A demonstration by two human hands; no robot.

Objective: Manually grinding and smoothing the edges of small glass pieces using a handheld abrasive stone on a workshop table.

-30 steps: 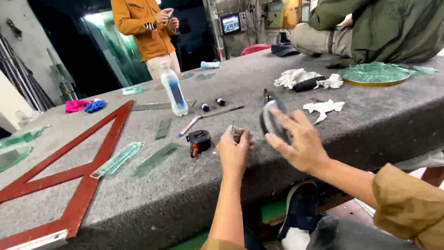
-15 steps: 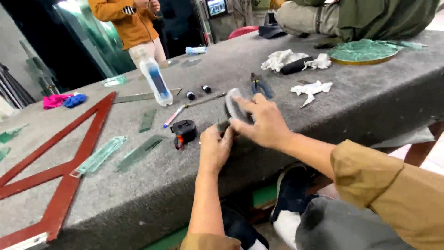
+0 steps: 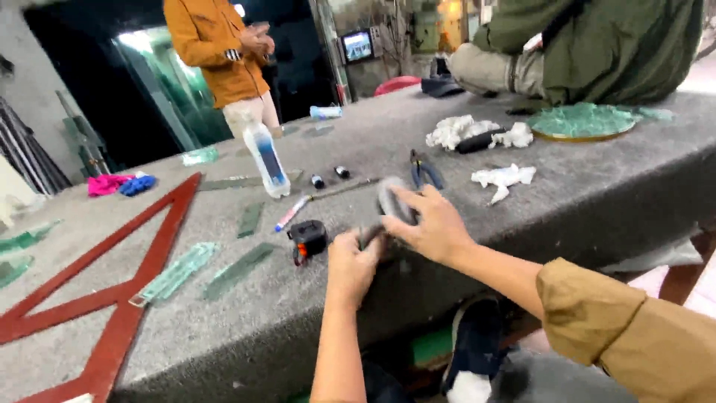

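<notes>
Left hand (image 3: 350,265) gripped small tool (image 3: 365,236) | right hand (image 3: 429,224) clasped grey disc (image 3: 389,200) | advice: kept both steady over table (image 3: 522,216).

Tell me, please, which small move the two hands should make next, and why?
Probably steady the grip first. The right hand wraps a blurred grey round object, and the left hand pinches a small dark part just below it, both over the table edge. The blur hides how they fit.
</notes>
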